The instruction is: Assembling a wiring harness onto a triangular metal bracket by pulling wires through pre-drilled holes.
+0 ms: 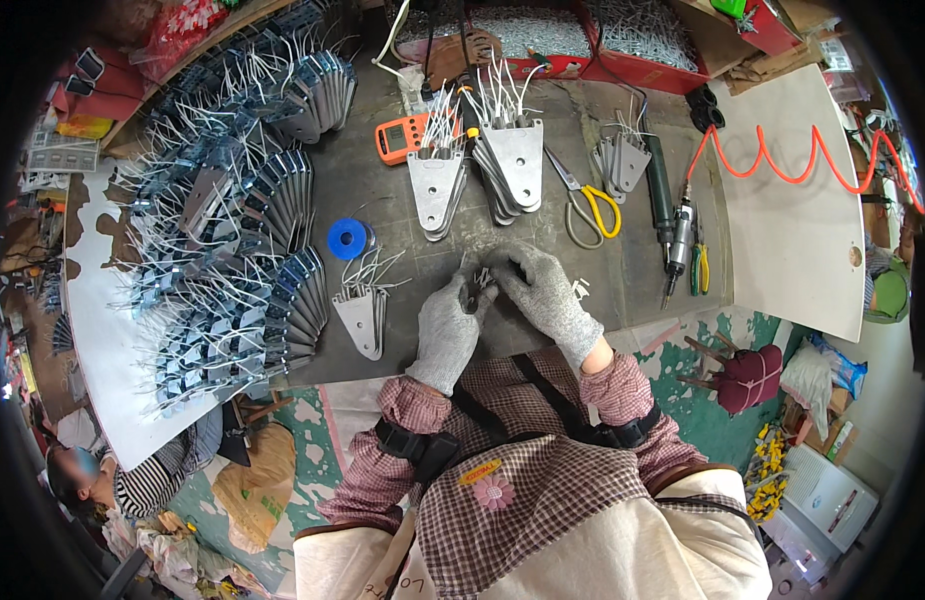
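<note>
Both my hands wear light grey knit gloves and meet over the near middle of the dark work mat [412, 275]. My left hand [450, 325] is curled, with several small silvery pieces [484, 277] at its fingers; I cannot tell their exact kind. My right hand [544, 295] bends its fingers against the same pieces from the right. Small white bits [580, 289] lie just beside it. Left of my hands stands a short stack of grey tapered metal brackets [359, 322] with white wires. Beyond them are two taller stacks, a left bracket stack [435, 190] and a right bracket stack [512, 165].
Many wired blue-grey brackets [232, 200] crowd the left side. Around the mat lie a blue spool [348, 239], an orange meter [400, 138], yellow-handled scissors [597, 212], an electric screwdriver [679, 240] with a coiled red hose [822, 165] and pliers [699, 268]. Red bins [647, 75] of screws stand behind. Another person [132, 480] is lower left.
</note>
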Action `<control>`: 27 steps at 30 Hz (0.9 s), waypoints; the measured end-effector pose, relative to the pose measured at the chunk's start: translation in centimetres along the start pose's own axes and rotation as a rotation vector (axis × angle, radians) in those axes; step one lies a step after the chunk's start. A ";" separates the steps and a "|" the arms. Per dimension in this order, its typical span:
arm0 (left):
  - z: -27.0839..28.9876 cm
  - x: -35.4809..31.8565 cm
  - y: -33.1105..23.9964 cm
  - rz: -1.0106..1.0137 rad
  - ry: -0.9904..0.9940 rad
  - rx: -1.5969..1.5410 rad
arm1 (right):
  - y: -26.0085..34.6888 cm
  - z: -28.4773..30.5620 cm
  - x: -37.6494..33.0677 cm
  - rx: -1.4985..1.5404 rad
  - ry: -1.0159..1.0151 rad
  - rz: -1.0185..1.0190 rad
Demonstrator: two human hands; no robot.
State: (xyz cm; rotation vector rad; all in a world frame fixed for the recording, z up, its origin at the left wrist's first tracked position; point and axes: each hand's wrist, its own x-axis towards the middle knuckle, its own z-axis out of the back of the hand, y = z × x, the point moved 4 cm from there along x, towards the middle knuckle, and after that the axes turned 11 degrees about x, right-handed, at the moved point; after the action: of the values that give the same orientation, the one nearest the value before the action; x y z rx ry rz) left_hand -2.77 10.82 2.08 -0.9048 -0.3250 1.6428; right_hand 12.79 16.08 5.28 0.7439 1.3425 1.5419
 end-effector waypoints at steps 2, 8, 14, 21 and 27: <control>-1.0 -0.3 1.1 -0.113 -0.164 -0.220 | 0.3 -0.5 -0.1 -0.061 -0.007 0.014; 0.5 -3.5 0.9 -0.264 -0.306 0.047 | 0.1 -0.9 -1.0 -0.146 -0.060 0.046; 0.0 -3.3 1.3 -0.230 -0.314 0.107 | 0.7 -1.7 -0.7 -0.184 -0.008 0.036; -0.2 -3.3 0.8 -0.241 -0.281 0.231 | -0.2 -1.2 -0.5 -0.155 -0.013 -0.017; -0.1 -3.6 1.2 -0.312 -0.400 0.114 | -0.6 -2.0 -1.1 -0.167 0.123 -0.081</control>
State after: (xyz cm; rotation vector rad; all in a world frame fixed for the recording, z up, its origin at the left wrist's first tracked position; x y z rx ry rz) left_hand -3.48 7.12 2.64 -0.4090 -0.6082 1.5232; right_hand 11.58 14.20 4.40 0.4925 1.2976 1.6336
